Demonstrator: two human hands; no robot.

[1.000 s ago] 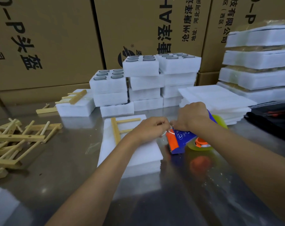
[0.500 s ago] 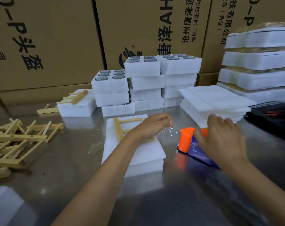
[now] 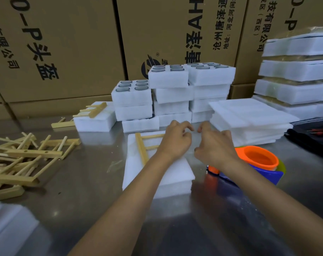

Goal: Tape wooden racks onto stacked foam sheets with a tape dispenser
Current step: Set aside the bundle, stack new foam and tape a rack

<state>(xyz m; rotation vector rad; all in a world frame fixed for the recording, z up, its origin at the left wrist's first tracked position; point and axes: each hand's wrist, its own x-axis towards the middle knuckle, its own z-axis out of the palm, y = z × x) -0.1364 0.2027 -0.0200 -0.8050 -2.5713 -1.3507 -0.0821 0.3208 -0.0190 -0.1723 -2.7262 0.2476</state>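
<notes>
Two hands meet over the far right corner of the stacked foam sheets point(image 3: 168, 174): the left hand point(image 3: 175, 141) with fingers curled, thumb and forefinger pinched together, the right hand point(image 3: 215, 143) just beside it, fingers likewise curled; whether a strip of clear tape runs between them is too faint to tell. Under the left hand lies the wooden rack point(image 3: 145, 145), a pale ladder-like piece, its long rail running away from the person along the foam's left side, its rungs pointing right, straight under the left hand. So the left hand is the nearer one to the rack, and any tape would have to cross those rungs. Blue and orange, the plastic tape dispenser point(image 3: 256, 165) sits on the tabletop point(image 3: 86, 183) right of the foam, beneath the right forearm, held by nobody. Foam looks soft, matte, white, square-cut; the tabletop is shiny metal, throwing reflections. Loose wooden racks point(image 3: 22, 159) are heaped at the left.
</notes>
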